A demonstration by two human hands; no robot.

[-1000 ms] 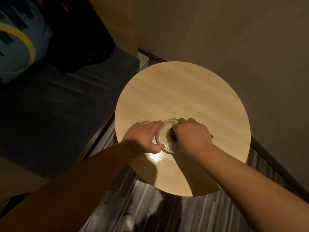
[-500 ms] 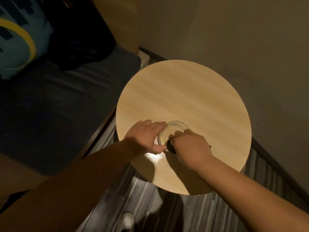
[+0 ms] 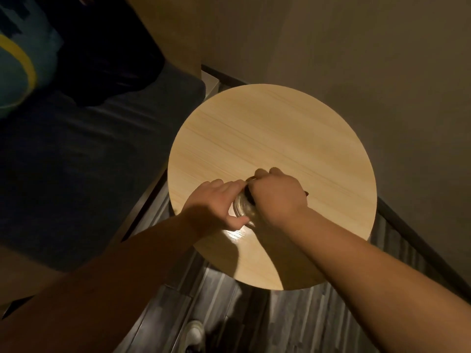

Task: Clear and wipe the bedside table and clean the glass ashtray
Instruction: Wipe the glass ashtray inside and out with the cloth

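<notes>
- Left hand [image 3: 216, 203]: your fingers curl round the ashtray [image 3: 242, 208], gripping it on the desk [image 3: 293, 128] near the front-left edge, as half a second ago.
- Ashtray: more of it is covered now than before; only a sliver of glass shows between your hands.
- Right hand [image 3: 276, 196]: it has moved forward over the bowl, fingers curled on something dark, probably a cloth. Wiping the inside looks underway; your wrist is bent downward.
</notes>
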